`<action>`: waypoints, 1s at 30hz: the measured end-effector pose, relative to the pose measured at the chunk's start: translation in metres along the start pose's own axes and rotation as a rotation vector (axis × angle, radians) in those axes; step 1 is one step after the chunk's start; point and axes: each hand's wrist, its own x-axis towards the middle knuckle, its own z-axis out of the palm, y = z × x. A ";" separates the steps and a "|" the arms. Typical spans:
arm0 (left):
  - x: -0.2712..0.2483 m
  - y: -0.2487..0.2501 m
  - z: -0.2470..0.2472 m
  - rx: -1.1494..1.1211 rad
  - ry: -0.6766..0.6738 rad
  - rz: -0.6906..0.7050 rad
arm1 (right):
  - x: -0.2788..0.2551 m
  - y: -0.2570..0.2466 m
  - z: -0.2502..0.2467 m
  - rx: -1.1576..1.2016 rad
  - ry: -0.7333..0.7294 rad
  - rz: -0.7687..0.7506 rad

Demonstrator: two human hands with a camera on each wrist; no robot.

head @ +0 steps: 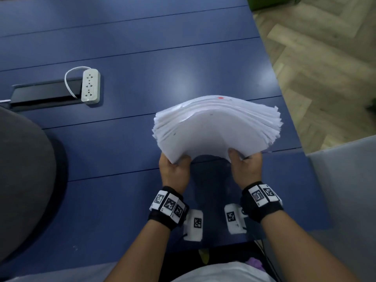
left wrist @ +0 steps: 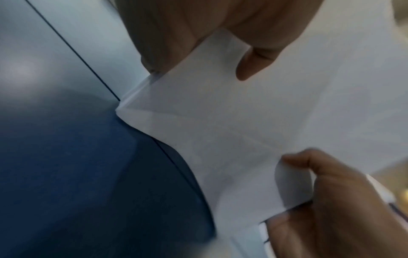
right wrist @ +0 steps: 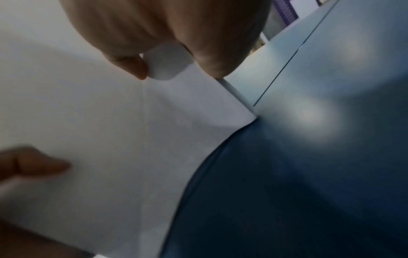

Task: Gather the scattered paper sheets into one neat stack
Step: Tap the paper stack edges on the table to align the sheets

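Note:
A thick stack of white paper sheets is held above the blue table, arched upward in the middle, with its far edges fanned and uneven. My left hand grips the stack's near left corner; my right hand grips its near right corner. In the left wrist view the left hand pinches the paper and the right hand shows at lower right. In the right wrist view the right hand pinches the paper, with the left hand's fingers at the left edge.
A white power strip with a looped cord lies at the left beside a black cable slot. A dark grey chair back is at the far left. The table's right edge borders wooden flooring and a grey panel.

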 end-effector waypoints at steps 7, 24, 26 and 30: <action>-0.010 0.007 -0.003 -0.059 0.053 0.007 | -0.009 -0.013 -0.004 -0.060 -0.028 -0.080; -0.001 0.005 -0.015 0.231 -0.016 0.039 | 0.001 0.009 -0.020 -0.125 -0.083 0.080; 0.000 0.008 -0.016 0.231 -0.026 0.024 | -0.001 0.010 -0.020 -0.146 -0.102 0.083; 0.000 0.012 -0.018 0.206 -0.063 0.023 | 0.001 -0.003 -0.019 -0.158 -0.089 0.038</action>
